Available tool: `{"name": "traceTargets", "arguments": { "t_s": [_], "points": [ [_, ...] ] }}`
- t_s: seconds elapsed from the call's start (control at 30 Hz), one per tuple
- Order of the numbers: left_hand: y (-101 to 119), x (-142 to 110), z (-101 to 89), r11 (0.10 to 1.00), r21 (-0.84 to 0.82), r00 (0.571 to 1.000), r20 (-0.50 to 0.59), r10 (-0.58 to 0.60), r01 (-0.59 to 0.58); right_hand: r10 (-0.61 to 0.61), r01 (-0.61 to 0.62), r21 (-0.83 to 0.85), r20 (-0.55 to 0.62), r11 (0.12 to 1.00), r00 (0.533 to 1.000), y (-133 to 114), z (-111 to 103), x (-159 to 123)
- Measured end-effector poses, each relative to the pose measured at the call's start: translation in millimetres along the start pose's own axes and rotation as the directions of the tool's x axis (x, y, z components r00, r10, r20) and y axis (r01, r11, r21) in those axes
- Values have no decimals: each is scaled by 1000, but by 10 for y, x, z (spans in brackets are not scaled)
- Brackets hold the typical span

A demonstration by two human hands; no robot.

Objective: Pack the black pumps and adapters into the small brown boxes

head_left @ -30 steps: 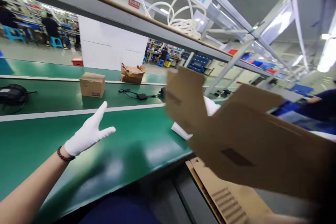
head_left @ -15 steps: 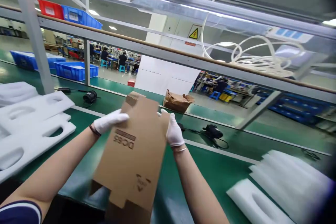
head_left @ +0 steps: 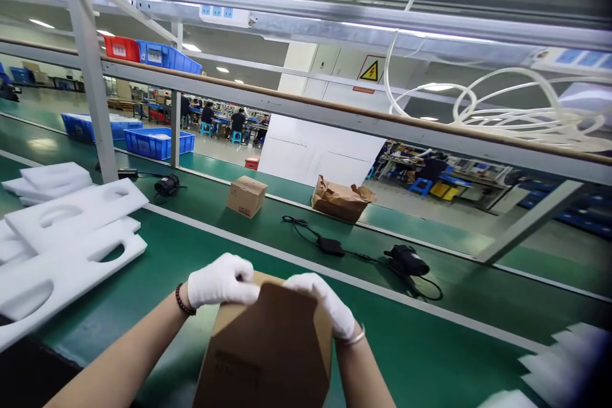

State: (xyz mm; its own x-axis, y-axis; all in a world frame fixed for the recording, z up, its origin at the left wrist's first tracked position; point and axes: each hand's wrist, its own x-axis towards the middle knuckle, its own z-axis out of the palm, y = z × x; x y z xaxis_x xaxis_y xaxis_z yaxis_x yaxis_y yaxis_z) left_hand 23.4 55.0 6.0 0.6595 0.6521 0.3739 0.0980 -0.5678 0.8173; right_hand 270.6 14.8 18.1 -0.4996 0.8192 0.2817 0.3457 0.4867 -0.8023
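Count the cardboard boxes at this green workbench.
2: one held box between the gloved left hand and right hand; one closed box on the bench's far side, left of the crumpled brown paper bag. Others could be hidden.

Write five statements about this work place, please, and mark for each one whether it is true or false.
1. Both the left hand and the right hand wear white gloves. True.
2. The small carton stands to the right of the crumpled brown paper. False: it stands to the left of it.
3. Both hands touch the large carton. True.
4. The dark beaded bracelet is on the right wrist. False: it is on the left wrist.
5. A red bin stands beside a blue bin on the upper shelf. True.
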Motion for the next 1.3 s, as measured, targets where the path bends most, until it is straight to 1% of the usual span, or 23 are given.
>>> {"name": "traceTargets", "arguments": {
  "t_s": [0.03,0.1,0.17,0.23,0.33,0.4,0.47,0.5,0.57,0.63,0.67,0.73,0.77,0.83,0.87,0.93,1.0,1.03,1.1,1.17,1.2,1.23,1.3],
  "points": [
    [88,16,-29,992,124,990,139,7,-24,16,-11,-100,50,995,999,-88,20,-19],
    [257,-3,-75,964,190,942,314,120,-187,39,11,-279,172,960,984,-265,68,-47],
    [365,-130,-132,923,129,880,371,295,-363,-18,110,-361,249,926,968,-385,107,-89],
    [387,-363,-201,880,134,845,377,380,-456,-124,235,-410,279,881,952,-417,129,-169],
    [323,-781,-222,858,242,870,328,367,-453,-235,322,-491,231,810,944,-349,172,-371],
    [292,-994,-111,865,299,913,199,356,-403,-315,357,-503,170,787,934,-310,257,-548],
    [296,-1111,78,876,334,934,39,354,-347,-348,365,-498,132,786,928,-329,398,-732],
    [306,-1136,177,887,340,941,-22,339,-312,-324,328,-502,100,800,941,-360,480,-817],
    [332,-1142,333,911,344,956,-104,276,-226,-212,160,-514,-43,843,976,-440,638,-954],
    [357,-1117,393,923,356,964,-161,213,-145,-137,15,-517,-199,856,970,-502,750,-1033],
    [372,-1097,384,917,374,962,-171,213,-136,-145,5,-533,-221,846,964,-519,780,-1050],
    [416,-1038,305,873,443,961,-82,265,-203,-218,86,-602,-150,794,964,-539,790,-1043],
    [447,-998,249,841,481,960,9,278,-248,-251,135,-637,-94,759,963,-551,773,-1022],
    [520,-902,142,788,532,950,207,234,-310,-273,183,-665,-33,724,961,-590,717,-963],
    [557,-851,103,779,538,939,289,188,-322,-264,193,-653,-11,733,964,-614,684,-931],
    [609,-767,67,794,516,914,389,117,-321,-221,205,-588,46,783,974,-637,629,-888],
    [614,-735,67,814,489,907,408,104,-314,-165,172,-513,59,841,985,-572,610,-898],
    [592,-745,64,815,490,917,382,117,-308,-137,127,-474,14,871,990,-491,619,-927],
    [499,-822,22,809,523,952,274,137,-267,-52,-16,-329,-199,944,979,-235,681,-1018],
    [340,-962,-86,823,538,982,132,135,-185,113,-134,-27,-391,991,913,92,795,-1109],
    [239,-1047,-158,846,520,993,45,113,-120,210,-162,148,-418,976,884,251,868,-1134],
    [126,-1137,-233,875,482,996,-56,72,-37,287,-173,299,-398,938,871,391,947,-1138],
    [-124,-1311,-357,926,347,965,-256,-59,149,371,-201,485,-284,851,884,595,1101,-1063]
  ]
}}
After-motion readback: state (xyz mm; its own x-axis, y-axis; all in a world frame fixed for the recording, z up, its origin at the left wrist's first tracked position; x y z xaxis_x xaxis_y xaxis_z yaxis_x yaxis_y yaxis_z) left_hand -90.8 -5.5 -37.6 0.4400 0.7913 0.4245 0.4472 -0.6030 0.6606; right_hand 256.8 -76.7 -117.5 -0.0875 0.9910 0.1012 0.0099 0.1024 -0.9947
